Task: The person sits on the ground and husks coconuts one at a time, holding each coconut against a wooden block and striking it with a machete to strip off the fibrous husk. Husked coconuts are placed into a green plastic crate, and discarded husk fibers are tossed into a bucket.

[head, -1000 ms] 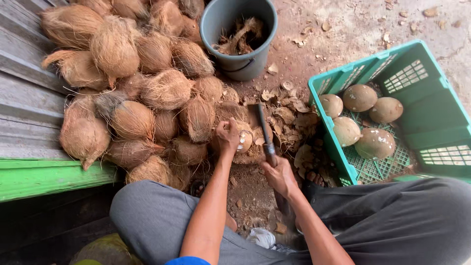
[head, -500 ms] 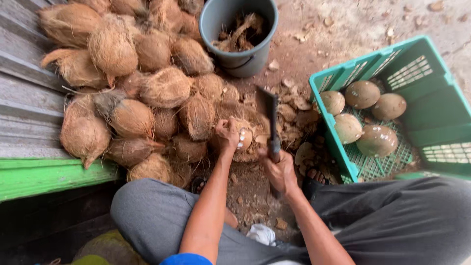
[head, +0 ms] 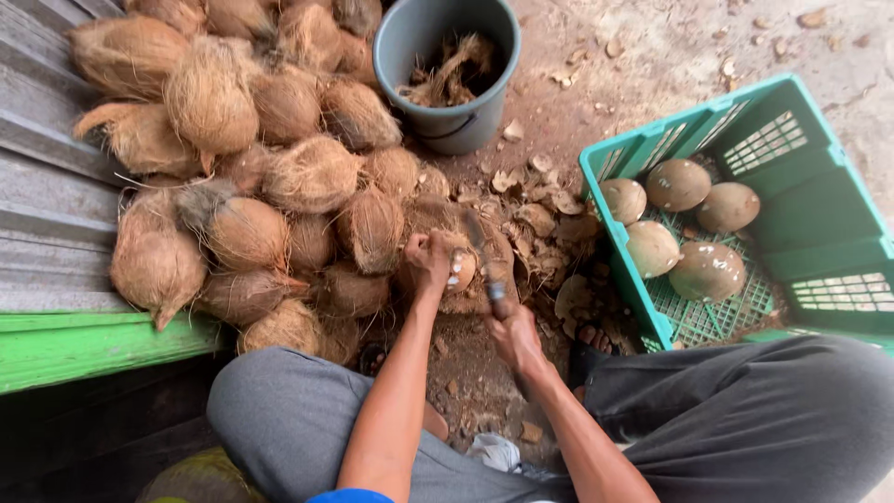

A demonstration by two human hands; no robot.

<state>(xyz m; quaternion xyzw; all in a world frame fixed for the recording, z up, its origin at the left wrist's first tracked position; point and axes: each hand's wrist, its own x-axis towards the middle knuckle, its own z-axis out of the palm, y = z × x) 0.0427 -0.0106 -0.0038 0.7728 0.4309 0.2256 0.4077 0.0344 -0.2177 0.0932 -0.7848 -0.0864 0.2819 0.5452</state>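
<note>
Two hands at work over one coconut (head: 458,270), which sits on a wooden block (head: 484,279) just past the knees. Left hand (head: 430,263): fingers curled closed over the coconut's near-left side, pinning it to the block; pale patches of bared shell show just right of the fingertips. Right hand (head: 515,340): fingers wrapped shut around the handle of a heavy knife (head: 482,253).

Change noted: one second ago the blade stood raised and steep, off to the right of the left hand's fingers. Half a second ago it was lower. Now it lies motion-blurred, low, directly beside the left fingertips and against or just at the coconut; contact itself cannot be resolved through the blur. Left hand's hold unchanged across all three frames. Judgement: a chopping stroke is landing, so husk trimming on this nut is mid-way, not finished.

Surroundings: beyond the left fingers, a heap of fibrous husked coconuts (head: 251,177). Beyond both hands, a grey bucket (head: 438,102) holding husk fibre. Right of the right hand, a green crate (head: 801,205) with five smooth trimmed coconuts (head: 678,184). Husk chips (head: 545,210) litter the ground between block and crate.
</note>
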